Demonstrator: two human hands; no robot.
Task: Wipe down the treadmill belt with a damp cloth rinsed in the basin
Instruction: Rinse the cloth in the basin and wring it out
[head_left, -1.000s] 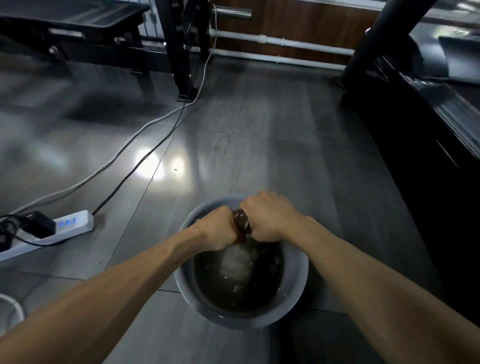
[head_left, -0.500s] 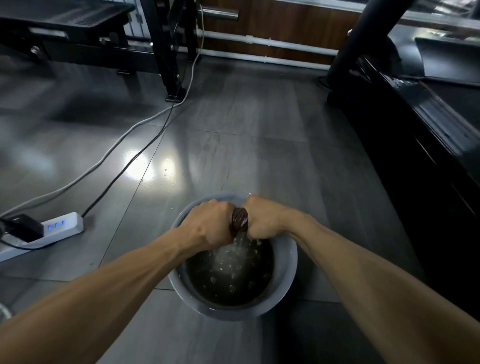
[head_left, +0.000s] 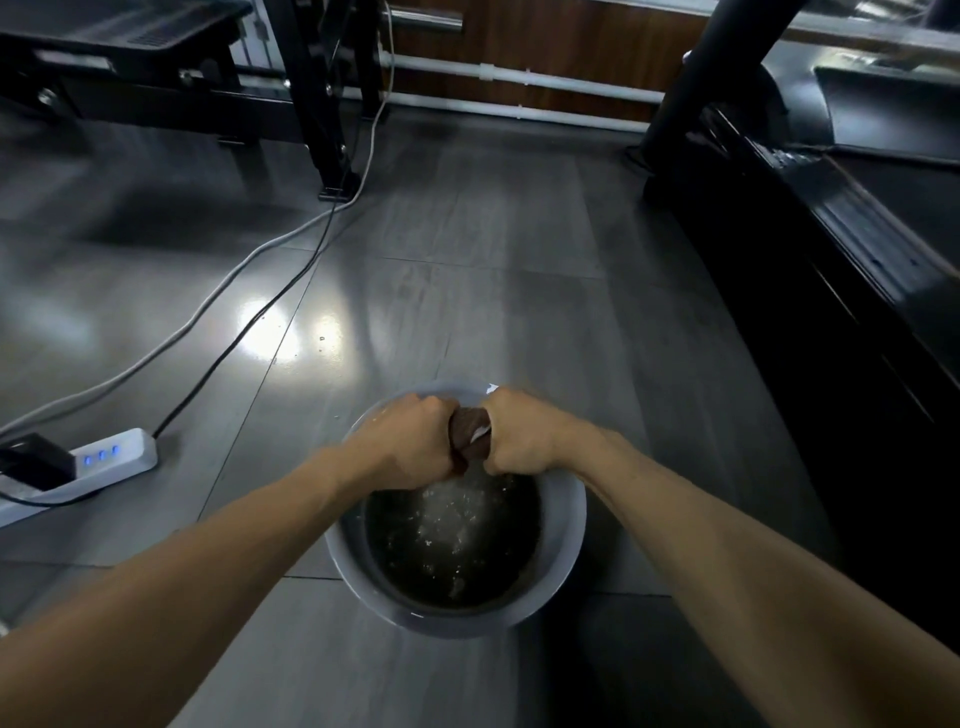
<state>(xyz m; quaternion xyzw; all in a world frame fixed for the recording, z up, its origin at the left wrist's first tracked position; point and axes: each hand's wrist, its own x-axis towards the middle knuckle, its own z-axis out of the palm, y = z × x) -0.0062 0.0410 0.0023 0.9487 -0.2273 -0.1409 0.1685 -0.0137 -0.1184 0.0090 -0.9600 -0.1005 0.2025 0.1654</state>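
Observation:
A grey basin (head_left: 569, 525) of dark water stands on the floor in front of me. Above its far rim, my left hand (head_left: 410, 444) and my right hand (head_left: 524, 439) each grip one end of a dark brown cloth (head_left: 469, 436) twisted into a tight roll. Water falls from the cloth and splashes white in the basin. The black treadmill (head_left: 852, 218) runs along the right side, its belt partly visible at the upper right.
A white power strip (head_left: 98, 462) with blue lights and a black plug lies on the floor at left. Grey and black cables (head_left: 270, 291) run from it toward a black equipment frame (head_left: 322, 114) at the back. White pipes run along the wooden wall.
Both hands keep wringing the cloth over the basin, staying at its far rim. More water splashes into the basin. The view has shifted slightly.

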